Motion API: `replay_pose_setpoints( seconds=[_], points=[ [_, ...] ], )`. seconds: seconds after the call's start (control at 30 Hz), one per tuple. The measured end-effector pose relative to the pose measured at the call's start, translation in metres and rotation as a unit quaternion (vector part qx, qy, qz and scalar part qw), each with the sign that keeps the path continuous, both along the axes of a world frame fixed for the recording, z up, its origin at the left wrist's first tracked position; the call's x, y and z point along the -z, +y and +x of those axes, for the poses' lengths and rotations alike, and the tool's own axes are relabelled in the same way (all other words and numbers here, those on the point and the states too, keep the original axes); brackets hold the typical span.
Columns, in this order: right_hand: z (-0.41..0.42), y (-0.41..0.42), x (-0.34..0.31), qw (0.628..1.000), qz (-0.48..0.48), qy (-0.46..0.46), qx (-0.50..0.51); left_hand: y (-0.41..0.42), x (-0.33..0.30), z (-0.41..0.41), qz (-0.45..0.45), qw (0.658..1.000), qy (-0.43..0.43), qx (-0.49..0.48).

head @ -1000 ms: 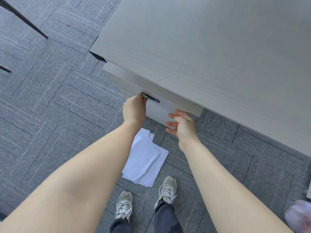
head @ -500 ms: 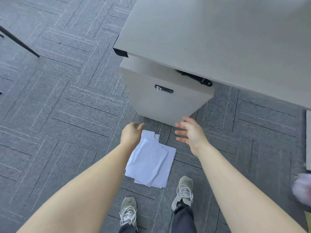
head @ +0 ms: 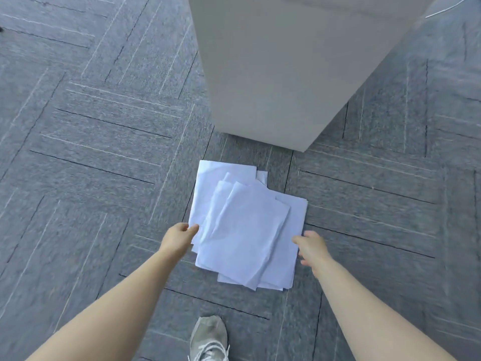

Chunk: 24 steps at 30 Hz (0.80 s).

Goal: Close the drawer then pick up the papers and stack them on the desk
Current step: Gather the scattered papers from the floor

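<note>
Several white papers (head: 244, 225) lie in a loose, skewed pile on the grey carpet, just in front of the pale drawer cabinet (head: 281, 74). The cabinet's front face shows flat; its lock and the desk top are out of view. My left hand (head: 179, 237) reaches down to the pile's left edge, fingertips touching the paper. At the pile's right edge is my right hand (head: 311, 247), fingers spread and low, touching or nearly touching the sheets. Neither hand has lifted anything.
Grey patterned carpet tiles (head: 104, 126) spread all around. One of my grey sneakers (head: 209, 340) stands at the bottom edge, close behind the pile. The cabinet's bottom corner (head: 303, 149) is just beyond the papers.
Both hands left the drawer front, which now looks shut, and dropped to the two sides of the paper pile. My view has tilted down and come much closer to the floor.
</note>
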State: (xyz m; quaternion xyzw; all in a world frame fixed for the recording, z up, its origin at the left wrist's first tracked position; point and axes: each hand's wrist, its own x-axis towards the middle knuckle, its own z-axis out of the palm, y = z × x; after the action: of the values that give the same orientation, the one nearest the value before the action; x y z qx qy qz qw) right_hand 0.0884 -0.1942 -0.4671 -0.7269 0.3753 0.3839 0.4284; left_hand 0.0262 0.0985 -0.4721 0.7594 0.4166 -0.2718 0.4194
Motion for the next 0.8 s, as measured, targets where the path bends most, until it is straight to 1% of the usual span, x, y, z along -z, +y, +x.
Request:
replay_pose_setpoints(
  seconds=[0.03,0.1,0.2,0.27,0.3,0.37,0.43,0.5,0.57,0.63,0.7,0.8],
  points=[
    [-0.002,-0.006,0.028,1.0,-0.016,-0.006,-0.003,0.002,0.027,0.001,0.007,1.0,-0.001,-0.002],
    [-0.002,-0.016,0.079,0.998,-0.056,-0.015,-0.006,0.009,0.077,0.006,0.051,0.999,-0.01,-0.008],
    [0.003,-0.024,0.142,0.993,-0.111,-0.027,0.014,0.017,0.135,0.02,0.085,0.996,-0.01,-0.013],
    [0.004,-0.024,0.172,0.991,-0.125,-0.04,0.029,0.019,0.161,0.023,0.122,0.992,-0.006,-0.016],
    [0.004,-0.021,0.181,0.99,-0.132,-0.047,0.032,0.018,0.169,0.022,0.138,0.99,-0.017,-0.025],
    [0.004,-0.009,0.189,0.987,-0.146,-0.066,0.032,0.014,0.175,0.021,0.158,0.986,-0.04,-0.038],
    [0.008,0.007,0.189,0.986,-0.14,-0.084,0.031,0.012,0.175,0.021,0.166,0.984,-0.051,-0.047],
    [0.01,0.023,0.187,0.988,-0.118,-0.097,0.021,0.006,0.177,0.019,0.168,0.984,-0.056,-0.016],
    [0.014,0.041,0.187,0.991,-0.09,-0.102,-0.007,-0.004,0.18,0.017,0.14,0.988,-0.059,0.009],
    [0.017,0.054,0.189,0.992,-0.071,-0.1,-0.031,-0.015,0.185,0.017,0.102,0.993,-0.058,-0.017],
    [0.018,0.063,0.191,0.992,-0.068,-0.103,-0.032,-0.024,0.187,0.018,0.085,0.995,-0.05,-0.026],
    [0.011,0.063,0.192,0.994,-0.06,-0.088,-0.039,-0.035,0.186,0.018,0.097,0.994,-0.042,0.012]
  ],
)
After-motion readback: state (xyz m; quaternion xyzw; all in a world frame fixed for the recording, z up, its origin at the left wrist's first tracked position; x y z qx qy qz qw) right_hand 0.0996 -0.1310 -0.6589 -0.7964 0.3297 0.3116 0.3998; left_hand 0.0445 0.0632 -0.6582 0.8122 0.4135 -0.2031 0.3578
